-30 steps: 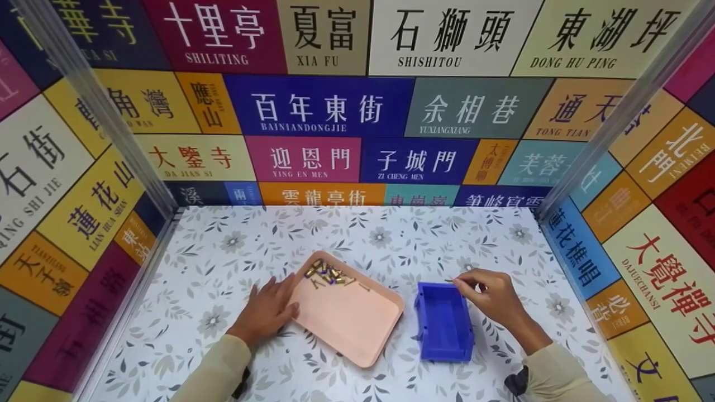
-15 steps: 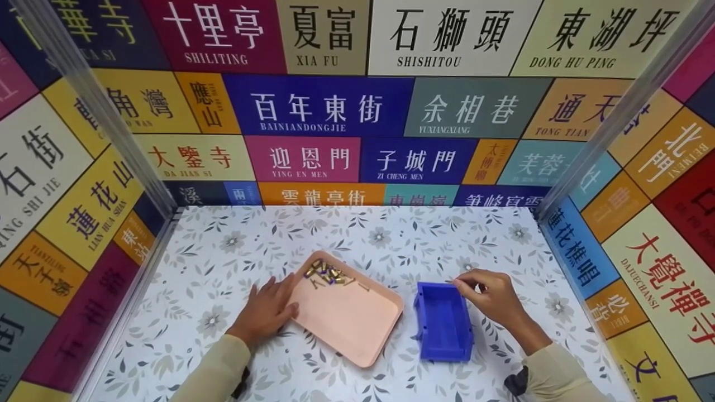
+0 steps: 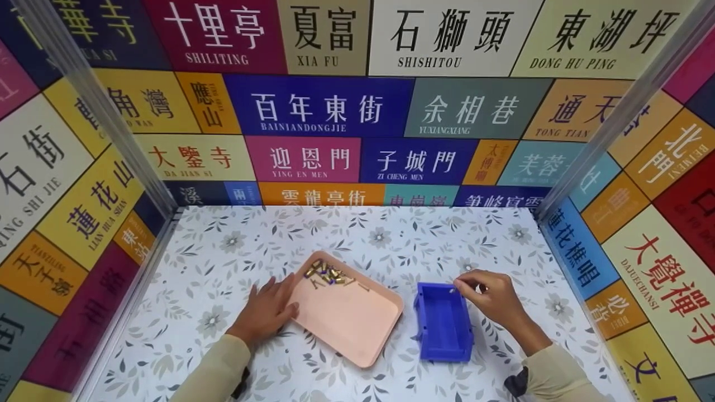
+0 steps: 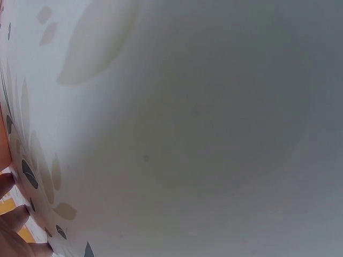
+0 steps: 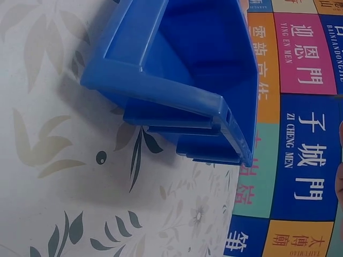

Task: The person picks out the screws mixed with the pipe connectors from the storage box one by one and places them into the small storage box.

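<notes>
My left hand (image 3: 264, 309) rests at the left edge of the pink tray (image 3: 341, 329), thumb and fingertips at its rim. In the tray's upper corner lies a pile of small brass-coloured screws (image 3: 332, 274), with one screw (image 3: 363, 288) lying apart. My right hand (image 3: 491, 295) pinches a small screw (image 3: 452, 290) between thumb and index finger, over the right rim of the blue bin (image 3: 445, 324); the fingers mostly hide it. The right wrist view shows the blue bin (image 5: 161, 93) close up. Left fingertips (image 4: 16, 217) show at the left wrist view's corner.
A white table (image 3: 234, 268) with a leaf pattern carries the tray and the bin side by side, a narrow gap between them. Walls of coloured sign panels (image 3: 318, 106) stand behind and on both sides, with clear corner strips (image 3: 106, 111).
The screw in my right fingertips has turned from pointing left to pointing down toward the bin. Both hands, the tray and the bin keep their places.
</notes>
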Available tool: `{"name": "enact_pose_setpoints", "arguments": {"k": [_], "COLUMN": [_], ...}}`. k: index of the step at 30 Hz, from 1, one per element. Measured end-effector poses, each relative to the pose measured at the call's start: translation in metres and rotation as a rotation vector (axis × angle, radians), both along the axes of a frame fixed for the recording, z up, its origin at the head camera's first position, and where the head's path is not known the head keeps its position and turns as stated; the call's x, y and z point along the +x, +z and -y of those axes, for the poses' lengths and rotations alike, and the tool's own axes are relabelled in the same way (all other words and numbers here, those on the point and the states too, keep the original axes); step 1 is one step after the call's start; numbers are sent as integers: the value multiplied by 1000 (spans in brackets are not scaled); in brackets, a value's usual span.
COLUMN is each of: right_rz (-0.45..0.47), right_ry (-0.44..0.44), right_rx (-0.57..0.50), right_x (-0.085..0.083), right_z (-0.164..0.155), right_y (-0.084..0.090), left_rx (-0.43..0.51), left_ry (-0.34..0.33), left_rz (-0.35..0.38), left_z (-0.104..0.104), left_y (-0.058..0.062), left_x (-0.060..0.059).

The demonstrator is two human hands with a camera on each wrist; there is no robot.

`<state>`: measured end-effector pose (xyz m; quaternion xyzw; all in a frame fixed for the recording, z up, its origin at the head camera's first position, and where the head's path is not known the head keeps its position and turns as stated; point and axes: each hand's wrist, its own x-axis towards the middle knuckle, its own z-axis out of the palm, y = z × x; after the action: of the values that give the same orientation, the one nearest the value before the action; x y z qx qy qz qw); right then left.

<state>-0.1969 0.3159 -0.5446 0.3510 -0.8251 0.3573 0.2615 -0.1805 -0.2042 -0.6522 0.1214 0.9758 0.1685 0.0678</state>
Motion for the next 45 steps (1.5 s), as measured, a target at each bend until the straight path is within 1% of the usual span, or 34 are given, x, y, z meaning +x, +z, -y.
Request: {"name": "enact_pose_setpoints", "arguments": {"k": [5, 8, 13, 17, 21, 25, 28, 31, 38, 42, 45], "right_rz": [-10, -14, 0, 11, 33, 50, 51, 54, 66, 84, 104], "right_ry": [-15, -9, -8, -4, -18, -35, -12, 14, 63, 104, 107], "right_rx": [6, 2, -13, -39, -79, -129, -154, -171, -168, -160, -167], "right_x": [0, 0, 0, -1, 0, 5, 6, 0, -25, -33, -37], "right_z": [1, 1, 4, 10, 21, 44, 61, 75, 102, 123, 139], "right_y": [-1, -2, -6, -12, -16, -7, 1, -2, -29, -35, -35], "left_rx": [-4, -1, 3, 9, 25, 29, 25, 31, 27, 23, 21], "left_ry": [7, 10, 16, 19, 16, 25, 37, 41, 40, 43, 44], "left_rz": [2, 3, 11, 15, -3, -12, -2, 7, 12, 20, 15], "left_z": [0, 0, 1, 1, 1, 1, 1, 0, -2, -2, -2], "left_y": [-1, -1, -2, -3, -4, -3, -2, -1, 0, 1, 1], "left_x": [0, 1, 1, 1, 3, 4, 4, 4, 4, 3, 2]}}
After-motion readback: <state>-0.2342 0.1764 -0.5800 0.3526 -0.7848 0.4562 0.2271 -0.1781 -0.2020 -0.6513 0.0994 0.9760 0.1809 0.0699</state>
